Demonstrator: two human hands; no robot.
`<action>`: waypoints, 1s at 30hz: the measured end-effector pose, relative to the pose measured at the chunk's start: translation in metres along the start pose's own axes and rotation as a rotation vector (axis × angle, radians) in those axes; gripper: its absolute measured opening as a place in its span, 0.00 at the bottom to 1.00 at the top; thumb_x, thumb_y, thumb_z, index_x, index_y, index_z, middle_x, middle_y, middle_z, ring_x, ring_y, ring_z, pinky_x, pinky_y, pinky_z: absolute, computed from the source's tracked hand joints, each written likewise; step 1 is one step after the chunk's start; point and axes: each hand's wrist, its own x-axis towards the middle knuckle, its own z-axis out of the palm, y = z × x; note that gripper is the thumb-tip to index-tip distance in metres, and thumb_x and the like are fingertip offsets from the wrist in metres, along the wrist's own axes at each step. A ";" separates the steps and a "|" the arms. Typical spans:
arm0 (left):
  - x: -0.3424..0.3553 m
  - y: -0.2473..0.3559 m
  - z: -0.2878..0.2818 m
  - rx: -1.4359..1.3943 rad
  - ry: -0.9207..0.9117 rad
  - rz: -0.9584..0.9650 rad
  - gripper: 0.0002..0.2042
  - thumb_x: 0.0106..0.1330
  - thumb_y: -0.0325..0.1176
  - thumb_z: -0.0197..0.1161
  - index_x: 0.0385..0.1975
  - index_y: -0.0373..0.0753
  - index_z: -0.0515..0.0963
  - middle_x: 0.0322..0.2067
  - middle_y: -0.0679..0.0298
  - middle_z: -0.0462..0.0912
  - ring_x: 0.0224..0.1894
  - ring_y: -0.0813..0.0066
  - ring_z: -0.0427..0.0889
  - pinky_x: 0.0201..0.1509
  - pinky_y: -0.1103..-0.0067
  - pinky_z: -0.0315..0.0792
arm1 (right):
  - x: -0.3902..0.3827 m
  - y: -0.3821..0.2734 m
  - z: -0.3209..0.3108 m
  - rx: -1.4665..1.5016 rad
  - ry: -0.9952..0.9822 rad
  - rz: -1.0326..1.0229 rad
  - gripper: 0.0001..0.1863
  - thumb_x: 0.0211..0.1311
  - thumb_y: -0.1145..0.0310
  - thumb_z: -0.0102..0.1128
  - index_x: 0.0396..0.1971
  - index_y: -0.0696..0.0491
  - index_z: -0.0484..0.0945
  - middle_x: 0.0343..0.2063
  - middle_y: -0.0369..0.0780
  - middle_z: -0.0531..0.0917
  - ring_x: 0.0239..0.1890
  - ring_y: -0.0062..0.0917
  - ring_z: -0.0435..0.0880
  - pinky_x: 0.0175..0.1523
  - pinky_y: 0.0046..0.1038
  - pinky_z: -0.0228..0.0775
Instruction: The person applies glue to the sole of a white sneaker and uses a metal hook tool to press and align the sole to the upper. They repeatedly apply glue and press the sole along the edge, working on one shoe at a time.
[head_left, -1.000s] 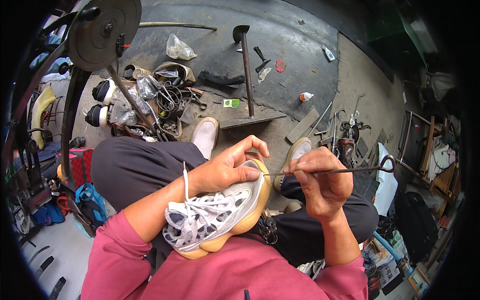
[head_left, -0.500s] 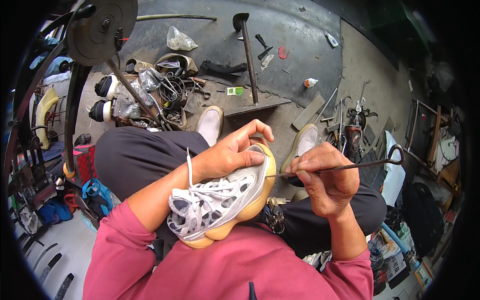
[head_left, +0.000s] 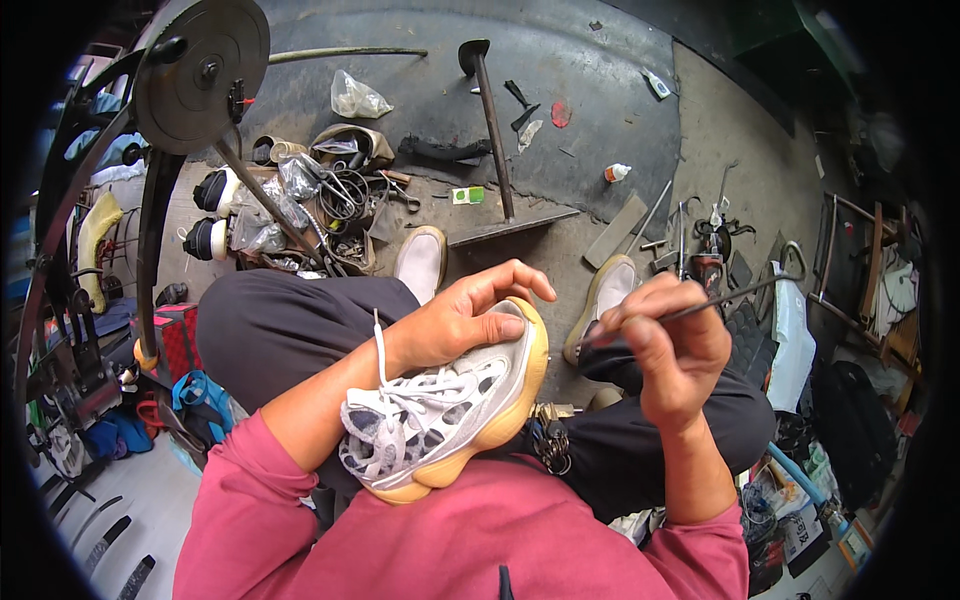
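Note:
A grey and white sneaker (head_left: 468, 392) with a thick yellow sole and white laces lies across my lap, its heel pointing away to the right. My left hand (head_left: 462, 322) grips it at the heel, thumb on the upper's edge and fingers over the far side. To the right of the sole, my right hand (head_left: 672, 355) pinches a thin dark metal awl (head_left: 748, 292) with a looped end. The awl's tip is blurred near my fingers and stands apart from the shoe. A bunch of keys (head_left: 552, 442) hangs at my waist, beside the sole.
An iron shoe-last stand (head_left: 493, 140) rises ahead of my feet. At the left stands a machine with a black wheel (head_left: 205, 70). Past my left knee sit a tool box with scissors and wires (head_left: 345, 190). Metal tools (head_left: 708, 240) lie right of my right shoe.
My right hand has drawn the awl away from the sole's edge, up and to the right. My left hand still holds the sneaker in nearly the same place.

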 end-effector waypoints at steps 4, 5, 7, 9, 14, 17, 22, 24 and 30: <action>-0.002 0.005 -0.002 0.044 -0.034 -0.031 0.19 0.74 0.35 0.67 0.62 0.39 0.74 0.42 0.73 0.79 0.45 0.90 0.76 0.53 0.86 0.71 | 0.007 0.015 -0.013 -0.074 0.195 0.120 0.06 0.73 0.74 0.65 0.38 0.61 0.80 0.31 0.37 0.83 0.28 0.18 0.84 0.37 0.20 0.76; -0.003 0.005 -0.002 0.055 -0.045 -0.026 0.20 0.74 0.35 0.67 0.62 0.39 0.74 0.42 0.73 0.79 0.45 0.90 0.76 0.53 0.86 0.71 | 0.007 0.021 -0.016 -0.107 0.192 0.163 0.06 0.73 0.73 0.65 0.38 0.60 0.80 0.30 0.37 0.82 0.28 0.18 0.83 0.37 0.20 0.75; -0.002 0.004 -0.003 0.105 -0.054 -0.005 0.21 0.72 0.36 0.69 0.61 0.39 0.75 0.43 0.73 0.80 0.45 0.91 0.77 0.52 0.86 0.72 | 0.007 0.037 -0.022 -0.154 0.196 0.252 0.07 0.73 0.72 0.66 0.37 0.59 0.80 0.28 0.35 0.82 0.27 0.16 0.83 0.35 0.19 0.74; -0.002 0.004 -0.005 0.154 -0.079 0.024 0.21 0.71 0.35 0.71 0.60 0.39 0.75 0.43 0.74 0.80 0.44 0.91 0.77 0.52 0.86 0.72 | 0.008 0.064 -0.024 -0.196 0.214 0.364 0.10 0.73 0.68 0.68 0.35 0.58 0.80 0.23 0.32 0.82 0.23 0.14 0.80 0.29 0.20 0.71; -0.004 0.003 -0.008 0.177 -0.082 0.005 0.26 0.61 0.33 0.79 0.58 0.40 0.76 0.41 0.75 0.81 0.43 0.91 0.77 0.50 0.86 0.72 | -0.008 0.138 -0.043 -0.531 -0.023 0.699 0.16 0.76 0.63 0.63 0.29 0.57 0.76 0.17 0.34 0.79 0.17 0.16 0.75 0.22 0.23 0.64; -0.006 0.003 -0.012 0.177 -0.067 -0.043 0.26 0.60 0.34 0.80 0.56 0.41 0.77 0.41 0.75 0.80 0.43 0.90 0.77 0.51 0.85 0.72 | -0.025 0.184 -0.056 -0.897 -0.179 0.713 0.22 0.73 0.60 0.65 0.23 0.60 0.74 0.15 0.39 0.79 0.15 0.22 0.77 0.23 0.33 0.69; -0.002 0.000 -0.017 0.273 -0.002 0.051 0.24 0.57 0.35 0.81 0.52 0.41 0.78 0.42 0.74 0.80 0.44 0.88 0.77 0.51 0.84 0.73 | -0.034 0.236 -0.074 -0.960 -0.244 0.835 0.21 0.73 0.59 0.64 0.27 0.62 0.78 0.18 0.45 0.83 0.16 0.29 0.84 0.25 0.35 0.77; -0.004 0.001 -0.020 0.284 0.011 0.027 0.23 0.57 0.35 0.80 0.50 0.40 0.78 0.42 0.74 0.80 0.45 0.87 0.77 0.52 0.83 0.73 | -0.032 0.243 -0.081 -0.930 -0.180 0.905 0.21 0.73 0.60 0.64 0.26 0.62 0.78 0.18 0.44 0.83 0.17 0.29 0.84 0.24 0.35 0.76; -0.004 0.004 -0.022 0.240 0.025 -0.049 0.25 0.56 0.41 0.83 0.48 0.40 0.78 0.47 0.71 0.78 0.51 0.82 0.76 0.59 0.80 0.69 | -0.018 0.248 -0.097 -0.838 -0.023 0.961 0.18 0.70 0.62 0.62 0.25 0.62 0.81 0.16 0.46 0.84 0.18 0.33 0.86 0.32 0.37 0.79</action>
